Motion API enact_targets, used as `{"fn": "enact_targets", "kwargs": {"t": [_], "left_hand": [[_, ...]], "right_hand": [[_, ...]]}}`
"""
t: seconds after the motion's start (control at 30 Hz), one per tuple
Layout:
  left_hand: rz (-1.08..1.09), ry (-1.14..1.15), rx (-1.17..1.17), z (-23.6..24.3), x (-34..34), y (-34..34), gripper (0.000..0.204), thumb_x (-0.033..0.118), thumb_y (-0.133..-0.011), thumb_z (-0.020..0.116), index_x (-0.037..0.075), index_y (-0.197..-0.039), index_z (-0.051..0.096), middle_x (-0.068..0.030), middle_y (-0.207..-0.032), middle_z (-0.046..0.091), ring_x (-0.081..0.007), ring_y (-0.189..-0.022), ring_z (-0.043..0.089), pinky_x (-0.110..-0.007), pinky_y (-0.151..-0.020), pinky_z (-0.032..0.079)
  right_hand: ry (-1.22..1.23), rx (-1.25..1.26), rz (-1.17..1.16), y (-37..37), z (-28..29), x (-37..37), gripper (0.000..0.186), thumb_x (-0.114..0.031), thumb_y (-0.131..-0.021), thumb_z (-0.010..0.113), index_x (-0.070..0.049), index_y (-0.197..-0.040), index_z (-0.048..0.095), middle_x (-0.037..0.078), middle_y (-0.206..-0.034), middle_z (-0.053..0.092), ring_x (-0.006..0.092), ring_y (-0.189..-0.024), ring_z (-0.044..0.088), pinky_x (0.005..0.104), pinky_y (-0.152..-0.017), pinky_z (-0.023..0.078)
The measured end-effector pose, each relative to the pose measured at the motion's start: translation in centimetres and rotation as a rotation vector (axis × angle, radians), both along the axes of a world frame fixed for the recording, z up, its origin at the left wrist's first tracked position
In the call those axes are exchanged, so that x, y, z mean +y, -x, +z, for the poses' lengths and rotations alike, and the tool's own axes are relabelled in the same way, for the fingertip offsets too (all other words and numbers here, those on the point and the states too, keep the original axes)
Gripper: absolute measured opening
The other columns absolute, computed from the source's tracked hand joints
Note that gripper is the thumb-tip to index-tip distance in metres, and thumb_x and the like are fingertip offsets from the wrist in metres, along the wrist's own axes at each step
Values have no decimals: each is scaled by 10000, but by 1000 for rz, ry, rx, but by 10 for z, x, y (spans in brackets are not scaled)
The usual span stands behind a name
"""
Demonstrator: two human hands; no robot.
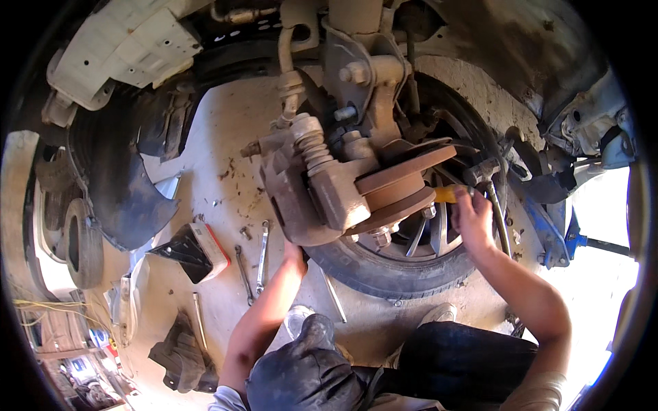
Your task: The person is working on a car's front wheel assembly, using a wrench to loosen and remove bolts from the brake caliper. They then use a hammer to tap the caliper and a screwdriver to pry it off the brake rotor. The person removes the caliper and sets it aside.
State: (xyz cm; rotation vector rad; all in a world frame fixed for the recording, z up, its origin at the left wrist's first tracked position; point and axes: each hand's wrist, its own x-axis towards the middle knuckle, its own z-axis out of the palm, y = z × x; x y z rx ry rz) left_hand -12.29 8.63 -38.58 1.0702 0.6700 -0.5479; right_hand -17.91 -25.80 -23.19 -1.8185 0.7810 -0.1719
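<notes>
A rusty brake disc (404,175) and its brown caliper (329,188) hang in front of me below the suspension strut (353,20). My left hand (295,255) reaches under the caliper's lower end, and its fingers are hidden behind it. To the right of the disc, my right hand (473,216) is closed around a yellow handle (445,194). The working end of that yellow-handled tool cannot be made out. Close beside this hand is a metal tool with a hammer-like head (482,170) and a long thin shaft.
A wheel with its tyre (384,274) lies flat beneath the disc. Two wrenches (263,257), a red-edged box (214,250), metal rods (334,294) and a dark plastic piece (181,353) are on the floor. A blue stand (555,236) is at right; a dark fender liner (116,185) hangs at left.
</notes>
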Motion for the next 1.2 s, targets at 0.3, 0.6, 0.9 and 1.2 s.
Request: {"fn": "enact_targets", "kwargs": {"t": [0.3,0.6,0.9,1.2], "left_hand": [[-436,-381,-19,-3,57,-15,319,317,-943,500,50,-994,666,-79,-890,701,-220,-741,645,-351,-679,508],[-662,-1186,-784,-40,38,42,407,285,-684,752,65,-1020,686,-139,-1086,584,-338,-1076,497,-465,-919,410],[-204,-1339,-1287,-121,30,52,327,138,-763,659,4,-1054,591,-149,-1019,562,-324,-938,516,-441,-798,420],[-167,-1280,-1118,-140,14,59,273,39,-757,598,14,-1028,573,-156,-974,551,-318,-881,513,-439,-745,410]], "right_hand": [[-246,43,-52,42,68,-16,294,-353,-938,521,-75,-848,544,-27,-593,403,74,-457,357,234,-397,271],[-385,397,296,109,84,-26,459,-430,-829,517,7,-959,575,66,-617,480,144,-461,429,288,-423,340],[-361,903,943,131,-71,100,324,-319,-924,593,-11,-1013,637,43,-735,596,114,-626,563,269,-546,475],[-41,837,1069,149,-165,137,360,-361,-896,604,-10,-926,681,63,-815,652,126,-697,589,295,-667,499]]}}
